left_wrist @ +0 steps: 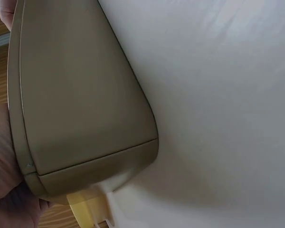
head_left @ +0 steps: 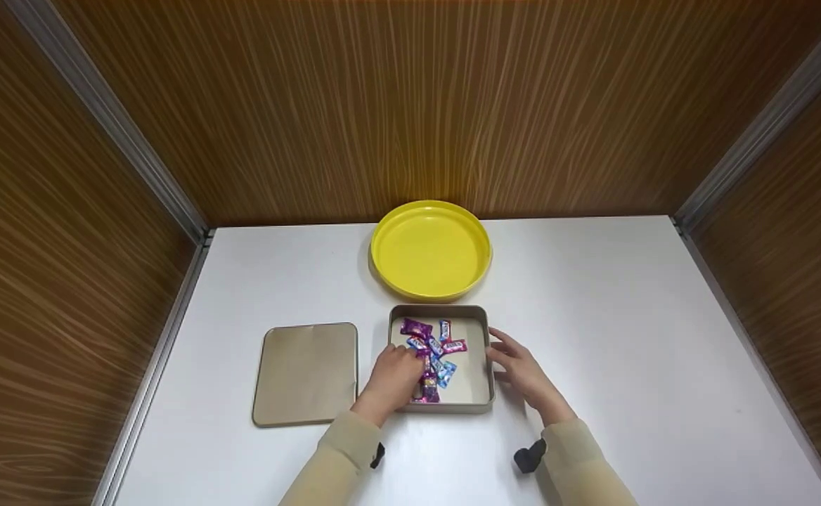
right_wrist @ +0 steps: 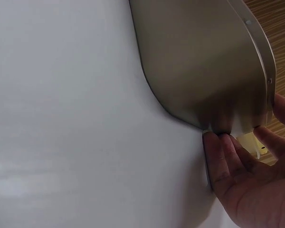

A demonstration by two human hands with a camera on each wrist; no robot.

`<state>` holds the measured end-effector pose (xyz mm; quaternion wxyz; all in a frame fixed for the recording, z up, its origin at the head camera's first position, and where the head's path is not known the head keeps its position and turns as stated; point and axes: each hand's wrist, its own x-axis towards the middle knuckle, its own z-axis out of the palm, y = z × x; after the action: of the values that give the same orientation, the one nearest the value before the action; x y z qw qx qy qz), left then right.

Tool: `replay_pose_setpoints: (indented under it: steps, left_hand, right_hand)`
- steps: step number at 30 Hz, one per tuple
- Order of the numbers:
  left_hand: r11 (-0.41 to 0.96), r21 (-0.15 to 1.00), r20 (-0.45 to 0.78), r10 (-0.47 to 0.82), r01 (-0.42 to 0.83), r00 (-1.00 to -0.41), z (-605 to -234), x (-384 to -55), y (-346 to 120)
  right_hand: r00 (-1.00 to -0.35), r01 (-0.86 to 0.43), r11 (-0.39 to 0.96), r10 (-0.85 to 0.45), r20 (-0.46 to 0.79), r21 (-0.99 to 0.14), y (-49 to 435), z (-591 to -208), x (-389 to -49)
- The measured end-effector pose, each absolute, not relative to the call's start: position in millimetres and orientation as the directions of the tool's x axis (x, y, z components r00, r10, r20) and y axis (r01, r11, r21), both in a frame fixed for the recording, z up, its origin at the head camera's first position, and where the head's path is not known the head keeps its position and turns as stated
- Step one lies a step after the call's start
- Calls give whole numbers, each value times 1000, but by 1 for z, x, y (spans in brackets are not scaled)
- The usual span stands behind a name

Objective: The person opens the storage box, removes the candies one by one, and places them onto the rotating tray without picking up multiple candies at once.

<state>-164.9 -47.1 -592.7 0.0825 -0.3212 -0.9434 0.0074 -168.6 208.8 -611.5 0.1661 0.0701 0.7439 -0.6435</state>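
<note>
A square gold tin box [head_left: 445,407] stands on the white table, with several wrapped candies [head_left: 455,346] in purple, pink and blue wrappers inside. My left hand [head_left: 395,376] reaches over the box's left wall, knuckles up, its fingers bent down among the candies. Its fingertips are hidden, so I cannot tell whether they pinch a candy. At the opposite side, my right hand [head_left: 526,372] rests its extended fingers against the outer wall. In the right wrist view the fingertips [right_wrist: 213,142] touch the outside near a corner, and the thumb [right_wrist: 283,110] lies at the rim.
A flat gold lid [head_left: 306,376] lies left of the box. Behind the box sits a round yellow tray [head_left: 431,249], close to the wood-grain back wall [head_left: 410,112]. Similar side panels [head_left: 66,295] bound the table [head_left: 635,337] at left and right.
</note>
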Motion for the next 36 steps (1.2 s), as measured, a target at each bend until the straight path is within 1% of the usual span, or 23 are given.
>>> replay_pose_setpoints:
  steps: [4, 12, 14, 18, 20, 24, 27, 32, 36]
  left_hand:
    - [798, -67, 144, 602, 599, -785, -593, -166, -46]
    - [784, -56, 150, 619, 618, -771, -591, -165, -47]
    - [782, -16, 139, 618, 623, -773, -590, -165, -48]
    - [776, 120, 120, 608, 620, -785, -586, -166, -49]
    - [766, 169, 124, 608, 620, -784, -584, -166, -50]
    - [748, 187, 156, 618, 637, -771, -584, -167, -52]
    - [748, 212, 163, 608, 629, -777, -584, -167, -54]
    - [748, 331, 131, 567, 575, -813, -582, -168, -56]
    - [738, 404, 130, 538, 540, -833, -581, -168, -57]
  right_hand:
    - [-934, 321, 156, -109, -339, -934, 209, -611, -169]
    - [-934, 320, 158, -115, -339, -934, 210, -611, -169]
    - [-934, 318, 155, -118, -337, -935, 210, -611, -169]
    - [-932, 328, 151, -111, -346, -933, 210, -611, -169]
    - [-931, 330, 148, -111, -347, -932, 210, -610, -169]
    - [-930, 334, 142, -114, -350, -932, 210, -609, -169]
    - [-927, 336, 146, -124, -354, -930, 210, -609, -168]
    - [-928, 331, 147, -131, -350, -932, 210, -608, -168]
    - [-928, 333, 146, -121, -351, -932, 210, -609, -168]
